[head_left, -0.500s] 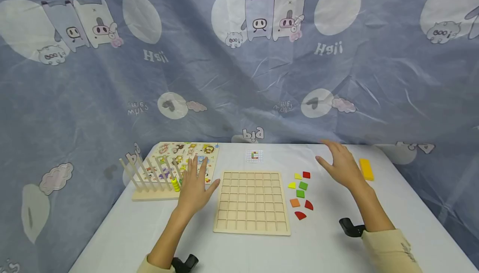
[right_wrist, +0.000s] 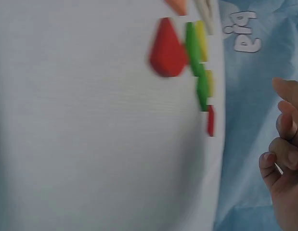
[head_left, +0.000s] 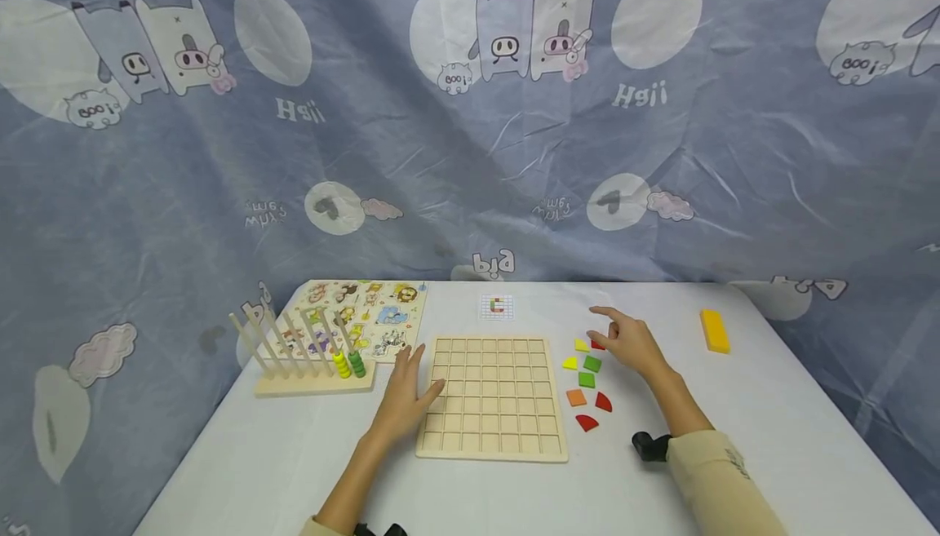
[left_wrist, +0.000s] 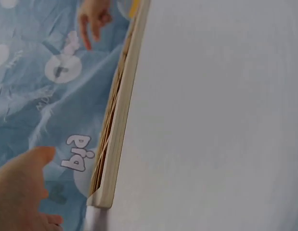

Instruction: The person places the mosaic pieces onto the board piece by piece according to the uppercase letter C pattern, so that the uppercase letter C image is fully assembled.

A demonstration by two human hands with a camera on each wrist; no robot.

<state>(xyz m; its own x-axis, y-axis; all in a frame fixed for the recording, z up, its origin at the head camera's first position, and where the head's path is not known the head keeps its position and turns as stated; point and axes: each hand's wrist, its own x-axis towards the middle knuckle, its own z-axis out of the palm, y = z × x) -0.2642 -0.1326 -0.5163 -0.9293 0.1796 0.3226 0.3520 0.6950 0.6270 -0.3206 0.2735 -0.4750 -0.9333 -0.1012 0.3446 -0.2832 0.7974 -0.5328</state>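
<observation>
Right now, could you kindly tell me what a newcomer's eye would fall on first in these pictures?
Probably the pale grid board in the middle of the white table, with small red, yellow, green and orange pieces loose along its right side. The person's right grip hovers at their far end. Next, a yellow block stands out farther right, and a wooden peg stand at the left.

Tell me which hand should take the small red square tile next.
Probably the right hand: it is open and partly covers the small red square tile in the head view, while the left hand is across the pale wooden grid board, at its left edge.
</observation>
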